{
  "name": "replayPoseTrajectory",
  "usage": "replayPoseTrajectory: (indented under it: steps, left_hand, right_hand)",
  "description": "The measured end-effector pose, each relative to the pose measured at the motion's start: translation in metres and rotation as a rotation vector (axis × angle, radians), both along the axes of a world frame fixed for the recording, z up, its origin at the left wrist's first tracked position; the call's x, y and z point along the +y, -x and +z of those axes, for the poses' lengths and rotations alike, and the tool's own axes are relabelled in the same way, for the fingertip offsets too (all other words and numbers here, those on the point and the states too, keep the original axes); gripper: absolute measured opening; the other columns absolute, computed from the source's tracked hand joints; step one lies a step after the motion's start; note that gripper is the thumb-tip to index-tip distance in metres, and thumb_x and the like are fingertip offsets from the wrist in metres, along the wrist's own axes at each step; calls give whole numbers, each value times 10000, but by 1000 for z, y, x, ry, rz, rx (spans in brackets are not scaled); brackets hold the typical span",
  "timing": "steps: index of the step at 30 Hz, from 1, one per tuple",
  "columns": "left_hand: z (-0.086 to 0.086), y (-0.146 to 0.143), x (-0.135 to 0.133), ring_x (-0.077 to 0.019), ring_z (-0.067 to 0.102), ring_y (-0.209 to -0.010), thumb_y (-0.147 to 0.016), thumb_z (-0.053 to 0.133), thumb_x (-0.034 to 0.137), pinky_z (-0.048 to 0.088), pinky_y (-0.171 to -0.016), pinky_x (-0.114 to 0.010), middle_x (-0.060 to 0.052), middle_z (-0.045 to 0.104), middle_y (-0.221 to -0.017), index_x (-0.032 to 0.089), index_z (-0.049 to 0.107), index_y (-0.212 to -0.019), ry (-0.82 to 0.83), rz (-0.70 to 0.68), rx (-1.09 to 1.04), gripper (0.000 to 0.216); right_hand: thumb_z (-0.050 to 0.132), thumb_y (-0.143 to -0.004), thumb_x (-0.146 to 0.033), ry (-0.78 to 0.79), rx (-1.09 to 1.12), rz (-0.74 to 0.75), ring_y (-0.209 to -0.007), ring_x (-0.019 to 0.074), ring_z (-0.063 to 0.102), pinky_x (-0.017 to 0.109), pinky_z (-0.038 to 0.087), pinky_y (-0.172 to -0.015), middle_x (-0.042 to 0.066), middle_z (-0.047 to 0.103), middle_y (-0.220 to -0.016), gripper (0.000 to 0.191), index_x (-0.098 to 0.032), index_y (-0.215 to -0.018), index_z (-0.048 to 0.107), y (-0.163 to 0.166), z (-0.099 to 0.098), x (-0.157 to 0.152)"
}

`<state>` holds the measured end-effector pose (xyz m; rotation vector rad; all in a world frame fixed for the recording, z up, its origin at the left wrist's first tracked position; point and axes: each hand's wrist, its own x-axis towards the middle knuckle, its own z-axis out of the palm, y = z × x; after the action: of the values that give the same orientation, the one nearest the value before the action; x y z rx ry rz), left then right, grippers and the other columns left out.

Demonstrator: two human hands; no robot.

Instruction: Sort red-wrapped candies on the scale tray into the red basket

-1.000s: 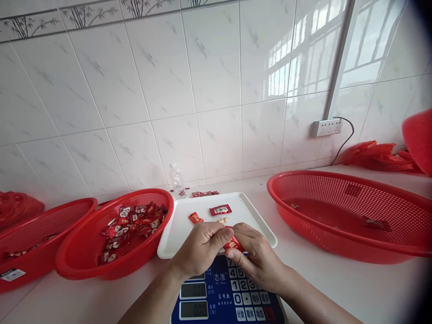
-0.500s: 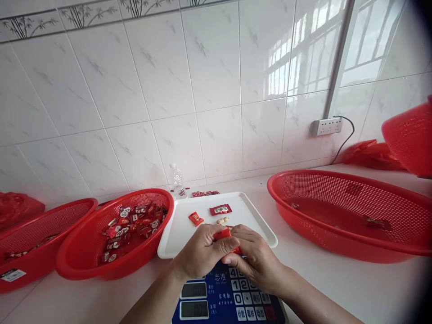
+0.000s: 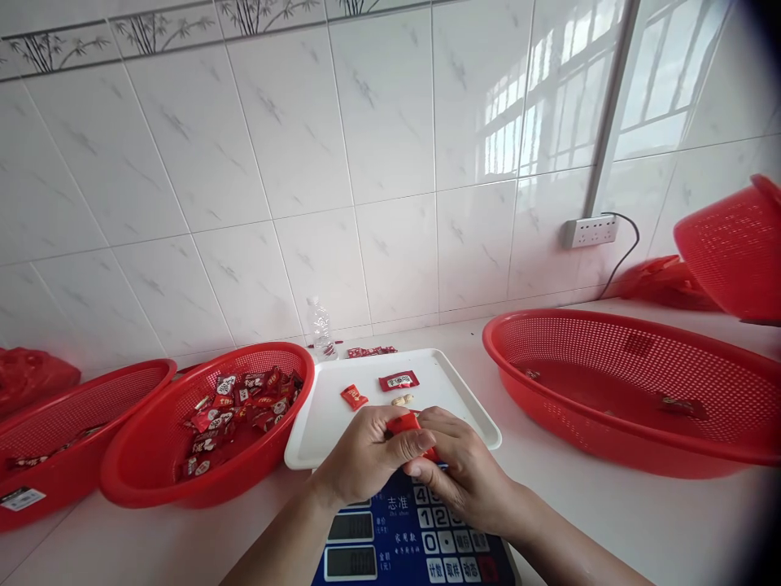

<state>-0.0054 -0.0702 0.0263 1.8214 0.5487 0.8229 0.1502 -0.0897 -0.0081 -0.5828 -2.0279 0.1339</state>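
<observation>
Two grips: we are pinching one small red packet (image 3: 403, 424) between the left grip (image 3: 366, 456) and the right grip (image 3: 464, 472), both clenched on it over the near edge of the white tray (image 3: 451, 391).
Packet position: a second ago it was lying lower and stretched toward the right grip; now we are holding it bunched and higher, at the left thumb tip.
Reading: we are judging that the wrapper is being worked, and nothing is showing out of it yet.
Tilted basket (image 3: 732, 244): it is swinging further into view at the right edge, tipped on its side; whoever is holding it is cut off.
Tray contents: two red packets (image 3: 399, 380) and a pale nut-like piece (image 3: 402, 400) are staying put.
Hidden: our fingers are covering most of the held packet, so we are not making out its print or any tear.
Blue scale (image 3: 403, 537): our wrists are covering its top, and its displays are reading too blurred.
</observation>
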Motion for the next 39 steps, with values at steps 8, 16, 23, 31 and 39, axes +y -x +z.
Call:
replayPoseTrajectory:
  steps: [8,16,23,31,39]
  left_hand:
    - [4,4,-1,-83,379,-545,-729,739,352,333,-560,-212,66,435,-529,168,473,-621,161,-99,4,340]
    - [8,3,-4,-86,358,-566,-815,653,328,309,-549,-218,59,414,-559,169,452,-589,-71,-14,75,342]
    - [5,1,-1,-98,297,-568,-909,463,450,288,-546,-237,53,340,-581,186,363,-584,-108,34,97,431]
    - [4,-1,0,-119,412,-595,-940,386,435,345,-577,-261,27,452,-607,185,455,-653,-295,309,241,387]
    - [10,33,17,-208,566,-1030,-909,487,380,445,-826,-321,-74,620,-1120,218,531,-1037,-491,695,527,211]
  right_hand:
    - [403,-936,-503,-16,-15,7,-665,139,566,291,436,-683,21,633,-681,413,-187,-722,560,2,-2,1]
    - [419,-935,-486,-3,2,0,-660,146,575,303,445,-675,27,645,-668,400,-183,-715,561,1,-3,3]
    - [323,-962,-495,5,-29,-24,-653,150,567,301,445,-661,40,627,-681,457,-182,-729,560,0,-1,3]
    - [331,-974,-439,67,-79,-247,-545,142,509,273,424,-564,11,546,-562,452,-205,-616,475,-3,-2,7]
    - [367,-920,-493,170,-160,-607,-683,223,651,302,439,-522,51,699,-772,359,-224,-857,597,-9,-13,22]
